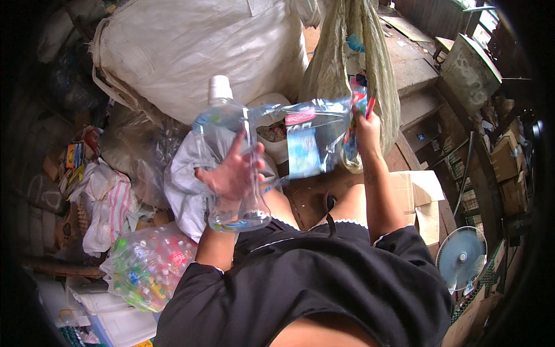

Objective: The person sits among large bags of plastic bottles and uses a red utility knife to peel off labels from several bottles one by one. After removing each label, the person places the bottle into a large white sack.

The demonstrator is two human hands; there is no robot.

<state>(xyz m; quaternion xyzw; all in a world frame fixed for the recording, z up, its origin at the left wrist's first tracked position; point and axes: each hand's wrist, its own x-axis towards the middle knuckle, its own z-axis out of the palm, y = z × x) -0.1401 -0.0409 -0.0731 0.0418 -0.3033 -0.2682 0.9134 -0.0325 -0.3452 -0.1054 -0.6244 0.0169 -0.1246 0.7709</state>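
Observation:
My left hand (231, 169) grips a large clear plastic bottle (228, 133) with a white cap, held upright in front of me. A transparent label film (309, 139) with blue and red print stretches from the bottle's side toward the right. My right hand (365, 130) pinches the far end of that film, together with a small red-handled tool whose blade I cannot make out. Below both hands are my knees and black clothing.
A huge white woven sack (191, 52) fills the back left. An olive mesh bag (347, 63) hangs behind my right hand. A clear bag of bottle caps (147, 263) lies at lower left, flattened cardboard (419, 196) and a small fan (461, 257) at right.

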